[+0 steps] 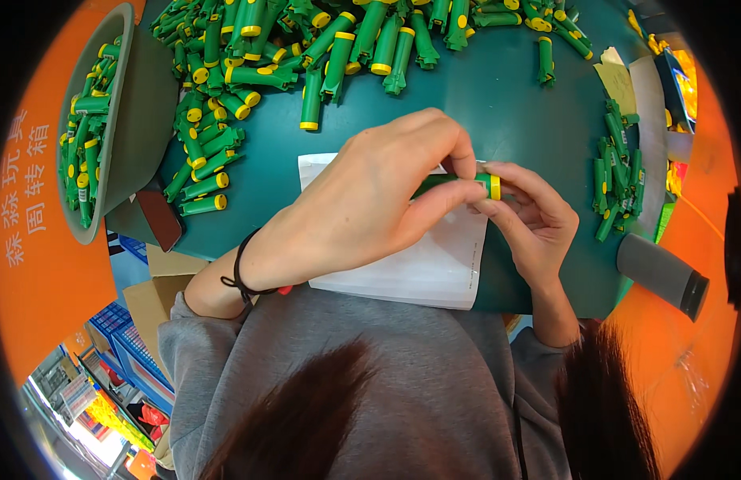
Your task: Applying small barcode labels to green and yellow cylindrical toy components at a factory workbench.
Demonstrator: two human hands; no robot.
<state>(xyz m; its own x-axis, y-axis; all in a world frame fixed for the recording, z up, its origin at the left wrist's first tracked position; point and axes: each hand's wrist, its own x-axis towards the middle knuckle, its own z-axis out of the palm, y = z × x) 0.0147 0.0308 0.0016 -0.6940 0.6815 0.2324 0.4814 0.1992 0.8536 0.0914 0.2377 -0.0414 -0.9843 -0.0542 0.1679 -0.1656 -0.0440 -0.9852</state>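
Above a white sheet [402, 280], a green plastic tube with a yellow end [495, 187] is held level between my two hands. My left hand [394, 180] pinches it with thumb and bent fingers and hides most of its green body. At the yellow end, the thumb and fingers of my right hand [540, 214] close on the tube from the right. A pale patch shows on the green part beside the left thumb.
Many similar green tubes lie heaped [370, 48] at the far side of the dark green table [290, 120]. A grey bin [142, 120] of tubes stands left, near a dark flat object [159, 218]. At right are a smaller tube pile [618, 172] and a grey cylinder [662, 276].
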